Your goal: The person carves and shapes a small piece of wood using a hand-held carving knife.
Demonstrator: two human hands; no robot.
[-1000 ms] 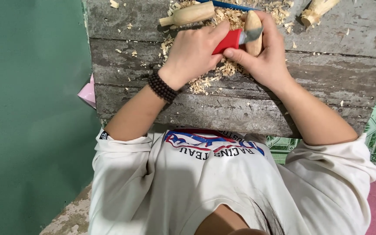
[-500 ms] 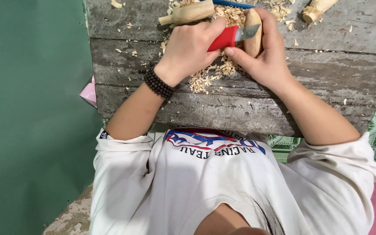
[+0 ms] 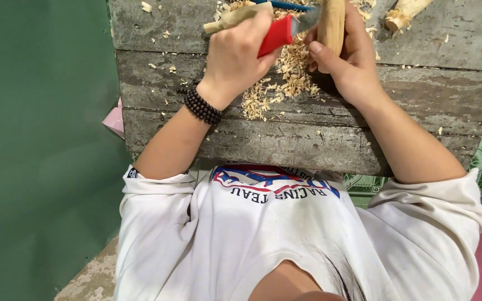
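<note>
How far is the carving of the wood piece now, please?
Much is already cut: a pile of wood shavings lies on the grey plank bench. In hand: the left hand grips a red-handled knife, its blade against the wood piece that the right hand holds. What is left cannot be judged, since the fingers and the frame edge hide most of the piece.

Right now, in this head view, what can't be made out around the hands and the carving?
- Wooden piece in the right hand: top cut off by the frame edge; its shape is unclear.
- Knife in the left hand: handle mostly covered by fingers, blade small and blurred.
- Blue tool: cut off at the top edge.
- Wooden bench: far part out of frame.
</note>
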